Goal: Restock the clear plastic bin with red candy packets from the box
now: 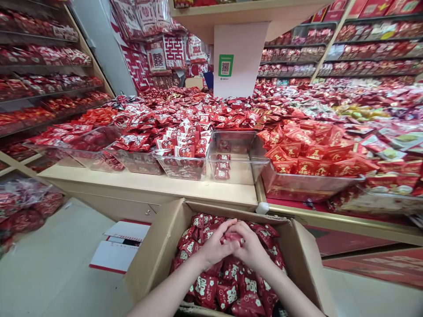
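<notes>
An opened cardboard box (158, 251) stands in front of me, filled with dark red candy packets (205, 288) printed with white characters and flowers. Just above the packets, my left hand (214, 247) and my right hand (251, 248) meet with fingertips close together. Both are closed around a red packet (234, 238), which shows only in part between the fingers. Whether more packets sit inside the cupped hands is hidden.
Beyond the box, a clear plastic bin (262, 164) has a few dark red packets along one side. Neighbouring bins hold red-and-white packets (185, 145) and bright red packets (310, 154). A wooden counter edge (132, 189) runs behind the box; white papers (115, 255) lie on the floor.
</notes>
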### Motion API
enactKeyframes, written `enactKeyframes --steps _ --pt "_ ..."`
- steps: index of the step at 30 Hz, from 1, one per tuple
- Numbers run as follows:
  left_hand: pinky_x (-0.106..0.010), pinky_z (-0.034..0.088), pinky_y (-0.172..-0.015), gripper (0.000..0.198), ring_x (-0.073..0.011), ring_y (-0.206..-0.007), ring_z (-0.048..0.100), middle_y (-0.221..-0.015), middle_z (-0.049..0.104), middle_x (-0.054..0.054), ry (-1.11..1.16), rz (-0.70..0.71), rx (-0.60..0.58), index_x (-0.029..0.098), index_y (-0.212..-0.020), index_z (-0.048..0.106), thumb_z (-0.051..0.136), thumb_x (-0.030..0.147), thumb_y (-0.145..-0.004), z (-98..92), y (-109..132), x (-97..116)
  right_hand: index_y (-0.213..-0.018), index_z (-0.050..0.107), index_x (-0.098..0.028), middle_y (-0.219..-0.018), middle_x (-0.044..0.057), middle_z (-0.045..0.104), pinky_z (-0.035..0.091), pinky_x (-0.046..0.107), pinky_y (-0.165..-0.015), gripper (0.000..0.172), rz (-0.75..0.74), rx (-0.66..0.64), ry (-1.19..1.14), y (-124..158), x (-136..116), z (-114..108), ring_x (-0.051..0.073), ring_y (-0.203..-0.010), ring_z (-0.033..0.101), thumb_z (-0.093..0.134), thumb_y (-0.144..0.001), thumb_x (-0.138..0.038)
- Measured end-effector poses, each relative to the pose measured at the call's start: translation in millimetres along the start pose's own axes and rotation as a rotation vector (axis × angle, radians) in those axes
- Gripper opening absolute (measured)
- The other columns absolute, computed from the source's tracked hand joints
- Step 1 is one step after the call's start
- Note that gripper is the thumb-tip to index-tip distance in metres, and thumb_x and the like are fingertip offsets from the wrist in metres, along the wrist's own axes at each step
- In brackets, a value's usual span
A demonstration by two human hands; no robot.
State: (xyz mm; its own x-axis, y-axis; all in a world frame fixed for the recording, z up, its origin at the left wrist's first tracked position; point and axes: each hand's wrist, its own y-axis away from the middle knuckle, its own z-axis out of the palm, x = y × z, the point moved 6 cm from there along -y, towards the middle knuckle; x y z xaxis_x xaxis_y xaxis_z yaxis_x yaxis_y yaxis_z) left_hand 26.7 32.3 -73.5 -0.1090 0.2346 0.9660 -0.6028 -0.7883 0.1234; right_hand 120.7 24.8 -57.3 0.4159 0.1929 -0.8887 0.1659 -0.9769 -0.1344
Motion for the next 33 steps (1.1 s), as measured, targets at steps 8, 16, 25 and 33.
enactKeyframes --steps 8,16,25,33 --pt "-0.033 0.041 -0.084 0.057 -0.0193 -0.093 0.055 -0.107 0.059 -0.006 0.166 -0.052 0.143 0.021 -0.107 0.05 0.073 0.017 -0.056 -14.1 -1 -18 -0.087 0.052 -0.02 -0.084 0.001 0.057 0.041 0.03 -0.075 0.022 0.37 0.062 -0.598 5 37 13 0.015 -0.08 0.052 0.051 -0.074 -0.036" --pt "-0.031 0.047 -0.068 0.037 -0.0151 -0.071 0.06 -0.084 0.064 0.0 0.385 -0.095 0.315 0.022 -0.095 0.049 0.066 0.024 -0.062 -37.1 -1 -20 -0.085 0.052 -0.018 -0.075 -0.001 0.058 0.045 0.024 -0.05 0.034 0.391 0.185 -0.744 7 47 1 0.01 -0.057 0.052 0.069 -0.058 -0.031" --pt "-0.021 0.043 -0.06 0.045 -0.0109 -0.064 0.055 -0.078 0.062 0.0 -0.014 -0.15 0.251 0.019 -0.099 0.058 0.07 0.024 -0.056 -21.7 0 -21 -0.063 0.047 -0.016 -0.053 -0.006 0.043 0.033 0.019 -0.042 0.029 0.397 0.469 -0.523 12 57 -14 0.006 -0.045 0.037 0.06 -0.066 -0.042" --pt "-0.018 0.034 -0.047 0.029 -0.0064 -0.046 0.043 -0.058 0.053 0.006 -0.117 -0.174 0.328 0.017 -0.081 0.06 0.062 0.04 -0.063 -21.0 -5 -33 -0.057 0.033 -0.019 -0.049 -0.007 0.035 0.031 0.019 -0.042 0.036 0.441 0.433 -0.676 11 56 -6 0.005 -0.043 0.032 0.055 -0.069 -0.045"
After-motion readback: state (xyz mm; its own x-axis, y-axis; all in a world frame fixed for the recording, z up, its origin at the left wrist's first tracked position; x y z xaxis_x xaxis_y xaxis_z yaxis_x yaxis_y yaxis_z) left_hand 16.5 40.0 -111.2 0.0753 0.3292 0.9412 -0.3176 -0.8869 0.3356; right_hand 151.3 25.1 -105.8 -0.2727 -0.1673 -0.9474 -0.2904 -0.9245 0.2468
